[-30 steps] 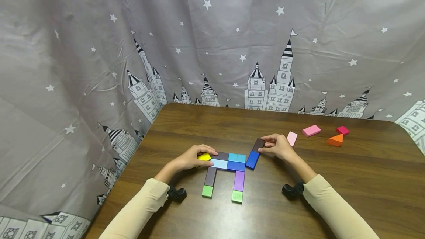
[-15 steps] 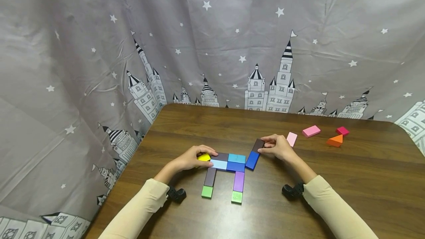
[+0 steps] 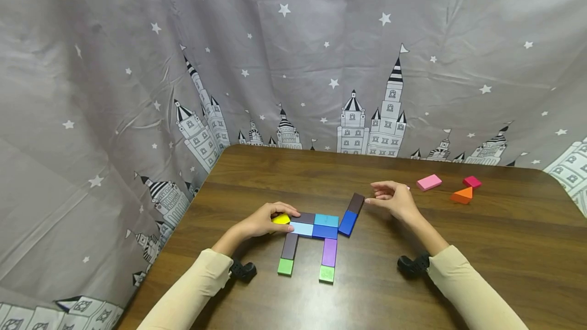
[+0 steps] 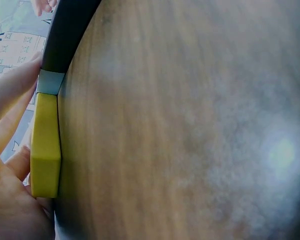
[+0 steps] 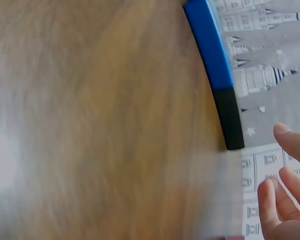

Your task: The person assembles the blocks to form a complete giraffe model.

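Observation:
Colored flat blocks lie joined on the table. My left hand (image 3: 265, 219) holds the left end of the double row, index fingertip at the dark grey block (image 3: 305, 218) and thumb at the light blue block (image 3: 302, 228). Between them sits a yellow block (image 3: 281, 219), also close in the left wrist view. A teal block (image 3: 326, 220) and a blue block (image 3: 324, 231) continue the row. Slanting up at its right end are another blue block (image 3: 348, 223) and a dark brown block (image 3: 355, 202). My right hand (image 3: 395, 199) is just right of the brown one, apart from it, thumb and fingers spread.
Below the row, a grey block (image 3: 289, 246) and a purple block (image 3: 329, 252) each end in a green block (image 3: 326, 274). Back right lie a pink block (image 3: 429, 183), a red block (image 3: 472, 182) and an orange triangle (image 3: 462, 195). A pale pink block is mostly hidden behind my right hand.
My right hand has let go of the dark brown block and moved a little to the right, covering most of the pale pink block. The left hand stays in place.

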Demonstrator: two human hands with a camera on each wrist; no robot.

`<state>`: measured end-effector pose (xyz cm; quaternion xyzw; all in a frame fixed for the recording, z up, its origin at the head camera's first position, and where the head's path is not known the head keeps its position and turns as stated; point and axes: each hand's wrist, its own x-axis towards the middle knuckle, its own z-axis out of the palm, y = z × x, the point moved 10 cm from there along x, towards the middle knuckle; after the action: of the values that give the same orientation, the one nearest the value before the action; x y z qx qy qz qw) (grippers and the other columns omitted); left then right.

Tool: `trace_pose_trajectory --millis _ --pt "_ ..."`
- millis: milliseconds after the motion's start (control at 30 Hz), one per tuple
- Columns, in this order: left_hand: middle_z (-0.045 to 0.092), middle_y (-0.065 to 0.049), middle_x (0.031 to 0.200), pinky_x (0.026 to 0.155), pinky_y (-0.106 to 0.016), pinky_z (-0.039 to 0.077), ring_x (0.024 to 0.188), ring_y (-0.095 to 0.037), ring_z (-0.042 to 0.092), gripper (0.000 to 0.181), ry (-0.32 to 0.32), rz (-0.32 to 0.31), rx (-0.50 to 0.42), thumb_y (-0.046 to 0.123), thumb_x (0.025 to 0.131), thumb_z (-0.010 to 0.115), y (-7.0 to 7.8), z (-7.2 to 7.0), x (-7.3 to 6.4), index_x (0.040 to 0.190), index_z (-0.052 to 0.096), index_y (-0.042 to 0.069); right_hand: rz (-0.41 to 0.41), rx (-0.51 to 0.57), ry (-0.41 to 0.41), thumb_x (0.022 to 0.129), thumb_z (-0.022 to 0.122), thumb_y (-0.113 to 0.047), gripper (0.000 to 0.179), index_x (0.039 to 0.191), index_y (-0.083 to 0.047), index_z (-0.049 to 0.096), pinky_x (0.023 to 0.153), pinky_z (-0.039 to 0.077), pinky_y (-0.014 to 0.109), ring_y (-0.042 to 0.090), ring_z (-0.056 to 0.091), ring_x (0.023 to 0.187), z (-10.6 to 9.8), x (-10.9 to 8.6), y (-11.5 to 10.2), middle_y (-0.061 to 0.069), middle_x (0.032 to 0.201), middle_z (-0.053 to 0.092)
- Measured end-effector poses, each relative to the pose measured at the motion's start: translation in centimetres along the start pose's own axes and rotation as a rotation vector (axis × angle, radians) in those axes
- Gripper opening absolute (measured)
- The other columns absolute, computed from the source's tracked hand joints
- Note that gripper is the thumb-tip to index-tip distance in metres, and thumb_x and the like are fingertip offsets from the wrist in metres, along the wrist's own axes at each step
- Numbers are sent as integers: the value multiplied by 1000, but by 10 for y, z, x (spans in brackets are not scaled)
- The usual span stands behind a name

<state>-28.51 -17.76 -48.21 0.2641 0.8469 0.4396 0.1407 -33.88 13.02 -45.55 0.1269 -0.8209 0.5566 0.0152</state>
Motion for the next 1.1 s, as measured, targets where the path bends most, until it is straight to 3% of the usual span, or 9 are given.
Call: trace_pose_trajectory --millis 300,533,833,1100 --pt "64 -6 128 95 -36 44 121 -26 54 36 2 16 -1 16 89 78 2 0 0 123 71 8 96 -97 105 79 87 -13 55 123 9 64 69 50 14 36 64 100 -41 -5 11 29 118 64" --pt "64 -7 127 93 -32 45 120 -27 54 35 3 32 12 16 89 77 1 0 0 122 71 7 81 -140 159 77 87 -9 56 123 11 64 69 48 11 37 64 98 -61 -10 18 29 121 62" --pt "64 -4 127 95 -33 44 121 -24 54 35 2 11 9 16 88 78 0 1 0 122 72 10 88 -176 171 74 90 -9 63 126 12 62 69 45 7 42 65 97 -70 -13 26 31 120 63" --pt "64 -5 127 93 -32 45 120 -25 54 35 6 28 3 16 88 78 1 0 0 122 72 9 147 -174 115 73 90 -8 68 128 14 58 71 45 8 38 64 101 -65 -12 38 34 125 60"
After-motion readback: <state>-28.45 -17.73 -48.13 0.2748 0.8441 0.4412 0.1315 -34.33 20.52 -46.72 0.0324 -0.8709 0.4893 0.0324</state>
